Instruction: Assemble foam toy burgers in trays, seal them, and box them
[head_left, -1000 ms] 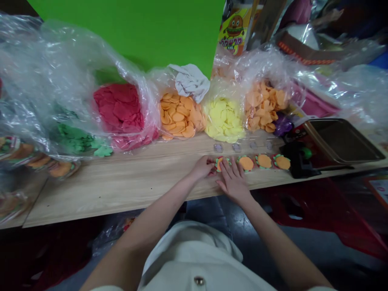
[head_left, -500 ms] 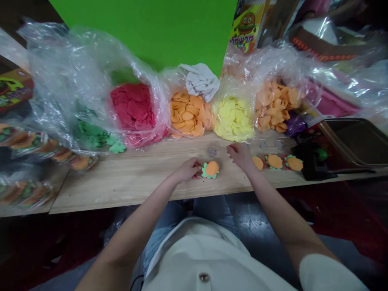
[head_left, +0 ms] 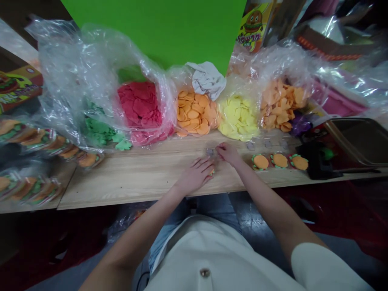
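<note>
Pale wood-grain tabletop runs across the view, with a bright green panel standing behind it, and the yellow pile of thin pieces in its clear bag serves as the landmark. Left of the yellow pile, going outward, come orange discs, red pieces and green pieces, all by crumpled clear plastic; a white crumpled cloth sits behind and to its left. Right of the yellow pile are loose orange pieces, then a purple bundle. Nearer the person than the yellow pile, and left of it, the left hand lies flat, fingers stretched out, over a small burger-shaped stack, whose edge alone shows. Also in front and to the left of the yellow pile, the right hand has its fingers bent in close together at a clear wrapper; whether they pinch the film is too small to tell. Three wrapped burgers lie in a row, in front and to the right of the yellow pile.
</note>
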Tool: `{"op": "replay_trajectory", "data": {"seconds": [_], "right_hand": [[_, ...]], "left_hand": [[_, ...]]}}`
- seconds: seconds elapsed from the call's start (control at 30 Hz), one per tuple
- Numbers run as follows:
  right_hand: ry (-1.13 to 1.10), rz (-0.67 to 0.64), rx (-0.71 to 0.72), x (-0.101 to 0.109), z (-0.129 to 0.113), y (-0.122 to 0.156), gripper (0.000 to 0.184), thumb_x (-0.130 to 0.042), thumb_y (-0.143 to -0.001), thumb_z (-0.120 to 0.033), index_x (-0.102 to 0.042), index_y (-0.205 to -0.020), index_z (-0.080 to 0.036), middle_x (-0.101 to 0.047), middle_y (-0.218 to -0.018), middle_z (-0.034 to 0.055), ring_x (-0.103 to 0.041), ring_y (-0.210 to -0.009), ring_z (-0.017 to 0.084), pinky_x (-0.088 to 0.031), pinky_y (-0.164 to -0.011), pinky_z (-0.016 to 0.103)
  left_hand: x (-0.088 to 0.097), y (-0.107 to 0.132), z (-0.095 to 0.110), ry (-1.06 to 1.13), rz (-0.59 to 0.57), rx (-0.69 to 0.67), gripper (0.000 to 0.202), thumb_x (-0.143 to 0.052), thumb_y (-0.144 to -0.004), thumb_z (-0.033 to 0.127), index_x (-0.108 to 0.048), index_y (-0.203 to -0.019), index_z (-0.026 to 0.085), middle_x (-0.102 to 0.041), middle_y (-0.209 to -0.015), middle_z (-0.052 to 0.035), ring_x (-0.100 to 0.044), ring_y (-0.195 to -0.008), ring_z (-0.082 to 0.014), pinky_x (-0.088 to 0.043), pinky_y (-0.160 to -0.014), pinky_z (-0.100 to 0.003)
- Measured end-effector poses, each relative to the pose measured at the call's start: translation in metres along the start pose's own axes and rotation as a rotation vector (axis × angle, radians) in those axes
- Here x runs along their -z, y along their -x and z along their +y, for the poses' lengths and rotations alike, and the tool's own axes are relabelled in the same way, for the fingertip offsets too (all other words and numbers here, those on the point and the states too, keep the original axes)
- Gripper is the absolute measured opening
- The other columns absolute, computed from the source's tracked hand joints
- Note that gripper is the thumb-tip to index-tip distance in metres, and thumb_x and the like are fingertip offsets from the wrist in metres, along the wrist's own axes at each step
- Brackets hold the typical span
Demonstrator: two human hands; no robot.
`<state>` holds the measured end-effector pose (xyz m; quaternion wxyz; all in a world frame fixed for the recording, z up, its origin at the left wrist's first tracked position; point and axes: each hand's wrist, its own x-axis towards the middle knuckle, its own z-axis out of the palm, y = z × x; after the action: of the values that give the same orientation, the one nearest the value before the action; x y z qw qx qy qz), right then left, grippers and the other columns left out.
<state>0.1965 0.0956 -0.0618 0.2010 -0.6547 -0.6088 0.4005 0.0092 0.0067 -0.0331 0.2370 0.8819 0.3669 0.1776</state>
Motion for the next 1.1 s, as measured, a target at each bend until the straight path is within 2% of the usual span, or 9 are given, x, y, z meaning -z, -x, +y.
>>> {"op": "replay_trajectory", "data": {"seconds": [0.17,0.3,0.4,0.5,0.63,0.73,0.83,0.93,1.1], "right_hand": [[-0.008,0.009,0.015,-0.002,0.001,0.0,0.022,-0.045,-0.081,-0.036,-0.058,-0.08,-0.017,-0.053,-0.056,-0.0027,-0.049,-0.046,0.009,-0.041,-0.043,0.018],[-0.019,0.015,0.023,-0.002,0.003,0.001,0.024,-0.046,-0.081,-0.037,-0.058,-0.08,-0.017,-0.054,-0.057,-0.0022,-0.05,-0.048,0.009,-0.041,-0.044,0.018],[-0.034,0.029,0.022,-0.003,0.003,0.001,0.024,-0.044,-0.083,-0.034,-0.058,-0.092,-0.017,-0.057,-0.061,-0.0015,-0.051,-0.047,0.009,-0.042,-0.044,0.018],[-0.054,0.058,0.032,-0.004,-0.003,0.004,0.031,-0.041,-0.085,-0.03,-0.049,-0.112,-0.017,-0.061,-0.071,0.0005,-0.054,-0.049,0.01,-0.045,-0.045,0.019],[-0.041,0.125,0.139,-0.002,-0.015,0.029,0.037,-0.033,-0.089,-0.032,-0.04,-0.123,-0.02,-0.061,-0.101,0.0064,-0.062,-0.066,0.012,-0.051,-0.057,0.023],[0.156,0.213,0.444,0.002,-0.016,0.063,0.034,-0.035,-0.09,-0.03,-0.045,-0.121,-0.021,-0.054,-0.121,0.0084,-0.059,-0.098,0.018,-0.05,-0.083,0.032],[0.361,0.208,0.706,0.002,-0.007,0.095,0.032,-0.04,-0.089,-0.023,-0.049,-0.119,-0.023,-0.047,-0.13,0.0073,-0.043,-0.121,0.019,-0.04,-0.099,0.037],[0.378,0.267,0.709,-0.003,0.004,0.106,0.034,-0.039,-0.089,-0.022,-0.047,-0.122,-0.022,-0.048,-0.129,0.0096,-0.044,-0.12,0.018,-0.041,-0.099,0.036],[0.314,0.36,0.657,-0.012,0.008,0.099,0.038,-0.039,-0.089,-0.023,-0.043,-0.127,-0.021,-0.053,-0.122,0.0106,-0.05,-0.114,0.02,-0.046,-0.094,0.037]], "left_hand": [[0.0,0.01,-0.009,-0.02,0.02,-0.007,0.043,-0.043,-0.087,0.032,-0.042,-0.129,0.022,-0.044,-0.135,-0.009,-0.026,-0.132,-0.0196,-0.011,-0.11,-0.041],[-0.004,0.017,-0.01,-0.145,-0.015,-0.014,0.057,-0.045,-0.085,0.041,-0.031,-0.136,0.021,-0.032,-0.143,-0.0097,-0.015,-0.136,-0.0236,-0.006,-0.11,-0.046],[-0.008,0.026,-0.009,-0.111,0.143,0.115,0.069,-0.049,-0.08,0.048,-0.027,-0.137,0.015,-0.021,-0.146,-0.017,-0.011,-0.136,-0.0304,-0.01,-0.107,-0.051],[-0.016,0.036,-0.008,0.138,0.392,0.45,0.063,-0.05,-0.081,0.039,-0.029,-0.134,0.012,-0.034,-0.136,-0.021,-0.037,-0.122,-0.0286,-0.032,-0.099,-0.046],[-0.025,0.037,-0.012,0.748,0.35,0.748,0.046,-0.056,-0.077,0.023,-0.046,-0.12,0.016,-0.059,-0.093,-0.0074,-0.058,-0.076,-0.0162,-0.048,-0.074,-0.033],[-0.021,0.034,-0.016,0.974,0.303,0.808,0.036,-0.054,-0.076,0.016,-0.052,-0.111,0.013,-0.059,-0.079,-0.0037,-0.057,-0.065,-0.0119,-0.049,-0.065,-0.027],[-0.01,0.032,-0.017,1.088,0.245,0.789,0.028,-0.056,-0.075,0.017,-0.057,-0.103,0.014,-0.063,-0.083,-0.0048,-0.061,-0.073,-0.0118,-0.049,-0.071,-0.025],[-0.004,0.029,-0.017,1.157,0.233,0.822,0.028,-0.056,-0.079,0.029,-0.058,-0.103,0.016,-0.065,-0.085,-0.0053,-0.062,-0.072,-0.0121,-0.05,-0.068,-0.025],[-0.014,0.022,-0.013,1.085,0.338,0.908,0.038,-0.066,-0.07,0.038,-0.057,-0.101,0.016,-0.061,-0.065,0.0013,-0.052,-0.045,-0.0069,-0.041,-0.044,-0.018]]}}
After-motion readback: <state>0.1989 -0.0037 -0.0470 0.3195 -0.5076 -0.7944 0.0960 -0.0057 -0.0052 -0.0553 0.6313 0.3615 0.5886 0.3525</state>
